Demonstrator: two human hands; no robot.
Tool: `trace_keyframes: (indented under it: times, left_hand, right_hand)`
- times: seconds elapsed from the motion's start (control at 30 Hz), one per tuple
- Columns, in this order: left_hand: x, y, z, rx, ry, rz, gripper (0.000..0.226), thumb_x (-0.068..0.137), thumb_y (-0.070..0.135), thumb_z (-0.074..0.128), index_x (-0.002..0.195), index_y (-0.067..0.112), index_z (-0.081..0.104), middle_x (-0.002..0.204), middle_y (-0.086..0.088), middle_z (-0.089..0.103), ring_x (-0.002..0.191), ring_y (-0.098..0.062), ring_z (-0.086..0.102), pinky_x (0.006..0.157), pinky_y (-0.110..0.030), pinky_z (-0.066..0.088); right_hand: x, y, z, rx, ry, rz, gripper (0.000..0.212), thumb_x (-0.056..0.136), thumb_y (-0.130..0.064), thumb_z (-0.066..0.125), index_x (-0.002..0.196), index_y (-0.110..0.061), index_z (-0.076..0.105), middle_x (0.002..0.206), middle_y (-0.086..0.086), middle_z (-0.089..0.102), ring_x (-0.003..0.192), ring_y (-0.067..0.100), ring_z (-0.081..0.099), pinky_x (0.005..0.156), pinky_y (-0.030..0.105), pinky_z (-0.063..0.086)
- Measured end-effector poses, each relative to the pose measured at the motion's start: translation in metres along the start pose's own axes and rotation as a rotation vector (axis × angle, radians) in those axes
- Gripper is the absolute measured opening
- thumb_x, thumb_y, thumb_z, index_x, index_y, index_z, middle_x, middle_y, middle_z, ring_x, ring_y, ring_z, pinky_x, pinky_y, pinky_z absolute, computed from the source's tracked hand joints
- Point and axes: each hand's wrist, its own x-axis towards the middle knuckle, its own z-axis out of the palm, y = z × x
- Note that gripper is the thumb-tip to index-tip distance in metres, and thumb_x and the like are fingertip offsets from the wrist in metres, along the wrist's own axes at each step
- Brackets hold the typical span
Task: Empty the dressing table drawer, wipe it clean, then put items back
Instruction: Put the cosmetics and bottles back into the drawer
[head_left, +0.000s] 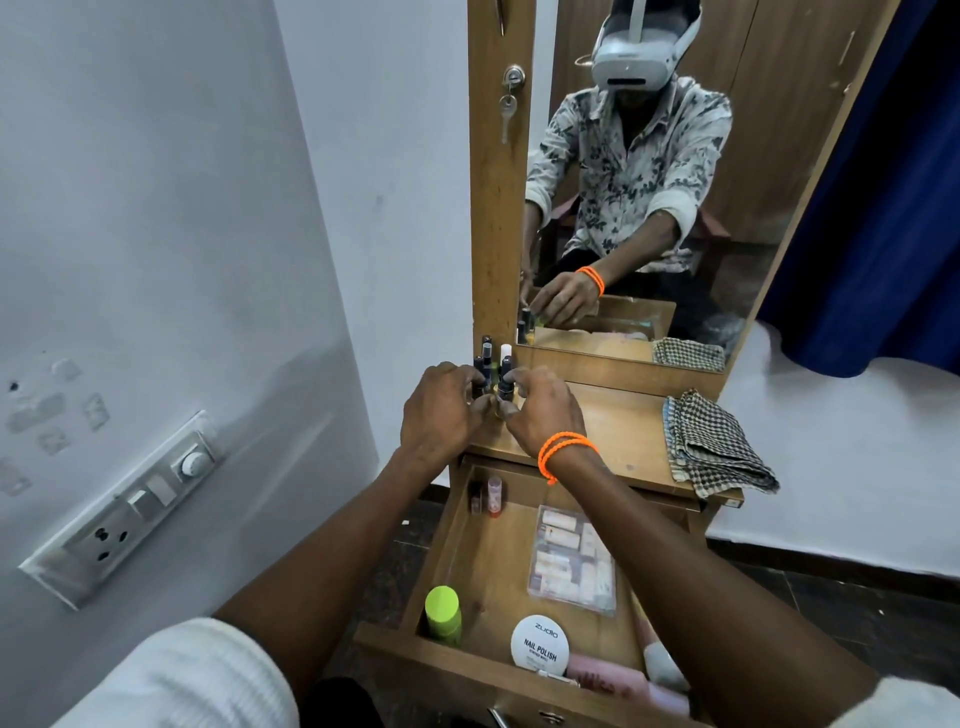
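You're pinching small dark glass nail-polish bottles (493, 371) on the wooden tabletop (618, 436) with left hand (441, 410) and right hand (545, 410) fingers; probably light, slippery, tippy, so hold their bodies.

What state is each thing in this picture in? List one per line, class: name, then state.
Drawer: pulled open, still holding items.
Small bottles: upright, clustered on the tabletop.
Left hand: fingers curled at the bottles.
Right hand: pinching a dark-capped bottle.
Checked cloth: folded, lying on the tabletop.
Green-capped bottle: upright in the drawer.
Nail polish remover tub: lid on.
Key: hanging from the lock.
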Motion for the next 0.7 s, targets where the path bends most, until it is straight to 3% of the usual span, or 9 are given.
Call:
trace_keyframes:
  times: [0.1, 0.2, 0.33, 0.5, 0.6, 0.7]
  left_hand:
    - [0.0, 0.002, 0.0, -0.046, 0.0, -0.009, 0.018, 0.088, 0.033, 0.077, 0.099, 0.025, 0.065, 0.098, 0.005, 0.069, 0.092, -0.016, 0.059, 0.069, -0.03, 0.044]
    - [-0.001, 0.001, 0.001, -0.074, -0.009, -0.01, 0.019, 0.087, 0.028, 0.078, 0.089, 0.026, 0.059, 0.085, 0.008, 0.067, 0.08, -0.016, 0.061, 0.06, -0.027, 0.039]
    - [-0.006, 0.0, 0.0, -0.12, 0.0, 0.001, 0.02, 0.088, 0.028, 0.079, 0.097, 0.025, 0.062, 0.089, 0.009, 0.069, 0.08, -0.013, 0.063, 0.063, -0.025, 0.046]
    - [-0.022, 0.001, -0.013, -0.217, -0.01, 0.002, 0.031, 0.087, 0.032, 0.082, 0.112, 0.02, 0.069, 0.095, 0.006, 0.074, 0.078, -0.011, 0.068, 0.068, -0.027, 0.055]
    - [-0.035, 0.001, -0.022, -0.261, -0.021, -0.022, 0.032, 0.083, 0.035, 0.084, 0.109, 0.022, 0.07, 0.086, 0.009, 0.072, 0.073, -0.005, 0.067, 0.062, -0.019, 0.049]
    - [-0.05, 0.001, -0.026, -0.251, -0.042, -0.053, 0.032, 0.082, 0.039, 0.085, 0.108, 0.024, 0.073, 0.085, 0.01, 0.072, 0.071, 0.003, 0.063, 0.06, -0.014, 0.045]
  right_hand:
    - [-0.002, 0.0, 0.002, 0.022, 0.032, -0.024, 0.021, 0.082, -0.024, 0.074, 0.097, -0.027, 0.059, 0.095, -0.002, 0.054, 0.085, 0.019, 0.055, 0.071, 0.032, 0.048]
    - [-0.004, -0.001, 0.003, 0.05, 0.035, -0.044, 0.027, 0.078, -0.019, 0.076, 0.086, -0.027, 0.052, 0.085, -0.004, 0.058, 0.078, 0.019, 0.055, 0.065, 0.031, 0.047]
    - [-0.01, 0.002, 0.004, 0.113, 0.052, -0.037, 0.026, 0.078, -0.02, 0.077, 0.088, -0.028, 0.055, 0.082, -0.005, 0.061, 0.076, 0.017, 0.058, 0.065, 0.034, 0.055]
    - [-0.03, 0.003, 0.0, 0.29, 0.072, 0.017, 0.024, 0.076, -0.027, 0.079, 0.09, -0.028, 0.059, 0.081, -0.008, 0.062, 0.071, 0.011, 0.058, 0.063, 0.028, 0.053]
    - [-0.048, 0.002, -0.005, 0.354, 0.059, 0.051, 0.024, 0.076, -0.029, 0.079, 0.092, -0.024, 0.062, 0.078, -0.008, 0.061, 0.066, 0.004, 0.054, 0.059, 0.017, 0.047]
    - [-0.064, 0.004, -0.005, 0.376, 0.036, 0.091, 0.026, 0.077, -0.032, 0.079, 0.096, -0.023, 0.064, 0.078, -0.009, 0.06, 0.066, 0.004, 0.055, 0.061, 0.018, 0.05]
